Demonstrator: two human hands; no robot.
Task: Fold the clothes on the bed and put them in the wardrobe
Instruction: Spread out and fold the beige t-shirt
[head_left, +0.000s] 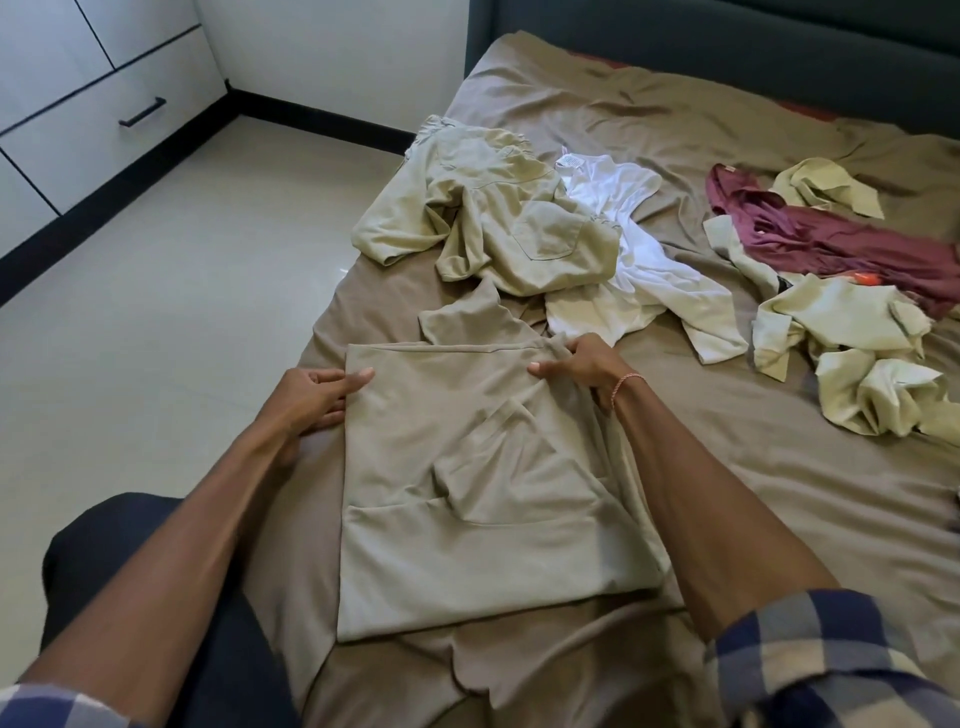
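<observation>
Khaki garment (483, 493): where does it lie, and how is it held?

— It lies partly folded on the bed (779, 519), flat against the near left edge. The left hand (324, 395) pinches the far left corner, thumb on top and fingers below. The right hand (576, 364) is clamped on a bunch of cloth at the far right corner.

— How does the cloth handle?

— Judged from its drape and creases, it is light, soft and limp, with no stiffness. It cannot break. It is likely to sag wherever it is unsupported, and a fold may slide open if lifted by one point only.

— Where to take hold?

— At the two corners of one edge, as now. For carrying, support the folded stack from beneath with both palms. Avoid the loose pleats in the middle.

— What remains?

— A khaki pile (498, 223), a white garment (628, 260), a maroon garment (841, 239) and pale green pieces (857, 358) lie unfolded across the far half of the bed. The white cabinet (78, 114) at the far left is probably the wardrobe.
</observation>
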